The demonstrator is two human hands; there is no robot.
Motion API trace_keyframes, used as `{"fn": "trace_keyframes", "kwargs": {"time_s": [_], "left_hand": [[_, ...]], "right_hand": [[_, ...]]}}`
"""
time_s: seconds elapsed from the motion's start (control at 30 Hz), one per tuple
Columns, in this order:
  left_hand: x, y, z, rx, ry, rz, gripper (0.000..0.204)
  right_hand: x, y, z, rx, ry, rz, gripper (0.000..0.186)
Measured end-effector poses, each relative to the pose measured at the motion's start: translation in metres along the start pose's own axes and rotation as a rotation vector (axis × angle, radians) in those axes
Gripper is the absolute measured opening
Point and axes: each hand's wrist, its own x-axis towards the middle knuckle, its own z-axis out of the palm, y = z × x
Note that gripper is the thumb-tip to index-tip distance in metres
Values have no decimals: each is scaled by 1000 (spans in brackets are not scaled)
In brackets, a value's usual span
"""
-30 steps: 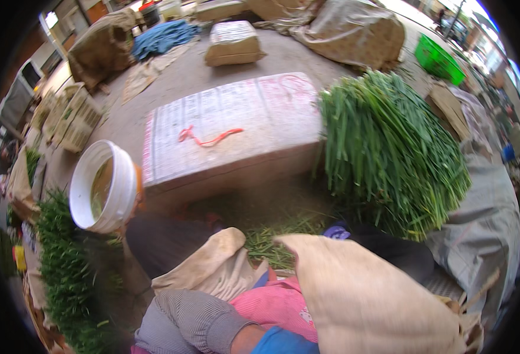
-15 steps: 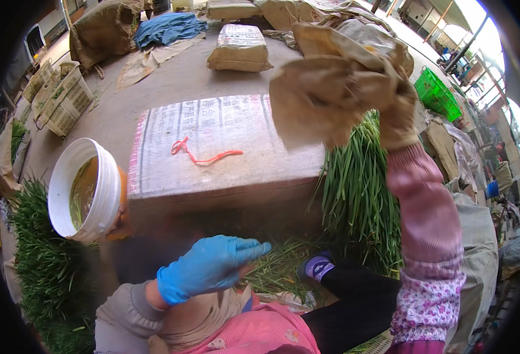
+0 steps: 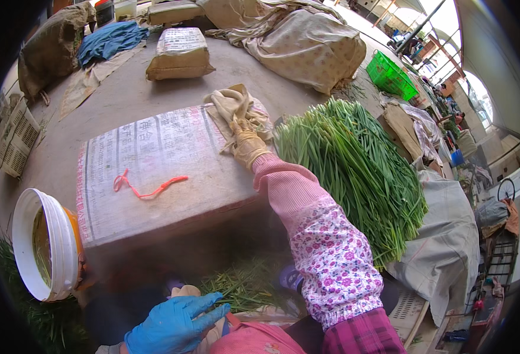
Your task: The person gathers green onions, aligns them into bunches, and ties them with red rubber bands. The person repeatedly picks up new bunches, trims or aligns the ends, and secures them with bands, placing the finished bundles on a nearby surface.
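My right hand, in a tan glove with pink and floral sleeves, grips a crumpled beige cloth on the back right corner of a large block covered in printed sacking. A red cord lies loose on that block. Beside the cloth and block is a tall heap of long green leafy stalks. My left hand, in a blue glove, is open low in the view over my pink apron, fingers apart. Loose green scraps lie on the ground in front of me.
A white bucket stands at left beside more greens. Beyond are plastic crates, a sack, blue cloth, covered piles and a green basket. A grey sheet lies at right.
My right hand has swung the cloth up from my lap and lowered it onto the block's corner. My left hand has moved down. The view has turned, shifting the bucket leftward.
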Motion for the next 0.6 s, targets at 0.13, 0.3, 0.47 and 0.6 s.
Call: {"fn": "trace_keyframes", "kwargs": {"time_s": [0.13,0.3,0.47,0.6], "left_hand": [[0,1,3,-8,-6,26,50],[1,4,8,19,-85,-33,45],[10,-2,19,-18,-92,-14,43],[10,-7,24,0,-66,15,42]], "right_hand": [[-28,8,-50,98,91,-163,57],[-78,62,-138,-209,603,39,88],[-99,128,-163,13,59,449,117],[-102,172,-159,83,168,428,101]]}}
